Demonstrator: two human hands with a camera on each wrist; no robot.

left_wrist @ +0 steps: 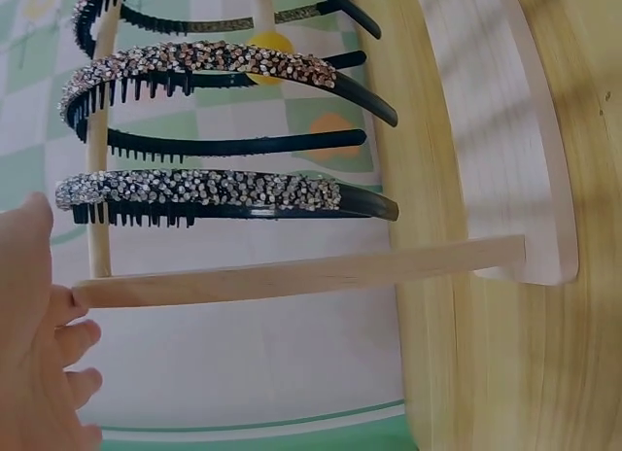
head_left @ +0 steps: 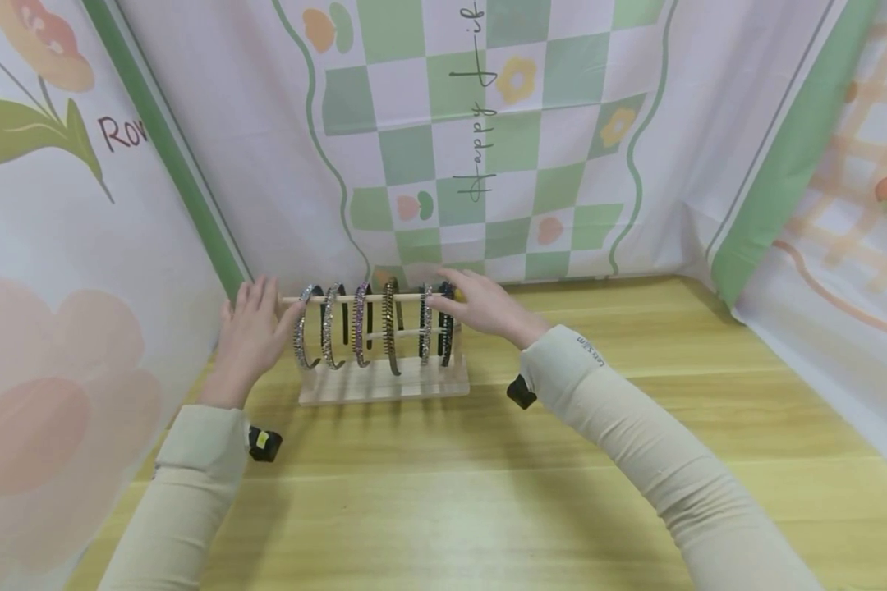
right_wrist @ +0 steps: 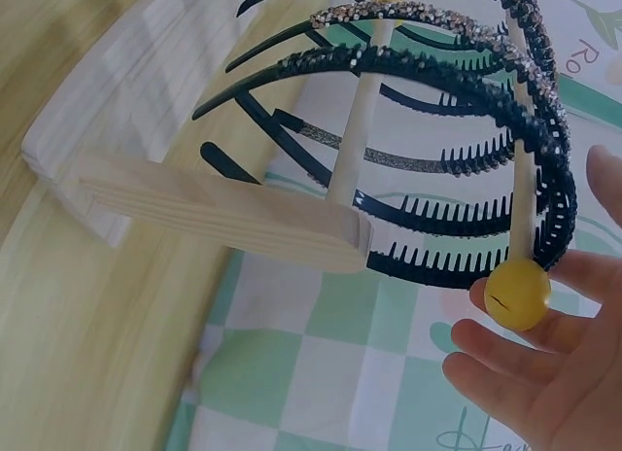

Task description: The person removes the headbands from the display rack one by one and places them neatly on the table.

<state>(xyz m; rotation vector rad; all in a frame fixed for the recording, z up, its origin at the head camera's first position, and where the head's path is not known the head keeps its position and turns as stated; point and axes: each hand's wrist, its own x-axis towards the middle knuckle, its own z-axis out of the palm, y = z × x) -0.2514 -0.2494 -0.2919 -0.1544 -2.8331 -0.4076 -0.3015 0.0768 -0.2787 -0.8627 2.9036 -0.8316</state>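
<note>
Several rhinestone headbands (head_left: 389, 328) with toothed inner edges hang in a row on the upper rod of a wooden display stand (head_left: 384, 392). My left hand (head_left: 253, 332) is at the stand's left end, fingers extended, a fingertip right at the top of the wooden upright (left_wrist: 292, 276). Nearest to it hangs a silver headband (left_wrist: 204, 190). At the other end, my right hand (head_left: 491, 308) spreads loosely around the rod's yellow end ball (right_wrist: 518, 294), fingers behind it and thumb apart from them. Close by is a black headband (right_wrist: 428, 70).
The stand rests on a wood-grain table (head_left: 443, 501) near its back edge. A printed curtain (head_left: 429, 131) with green checks hangs behind it, and more patterned cloth (head_left: 66, 328) closes off both sides.
</note>
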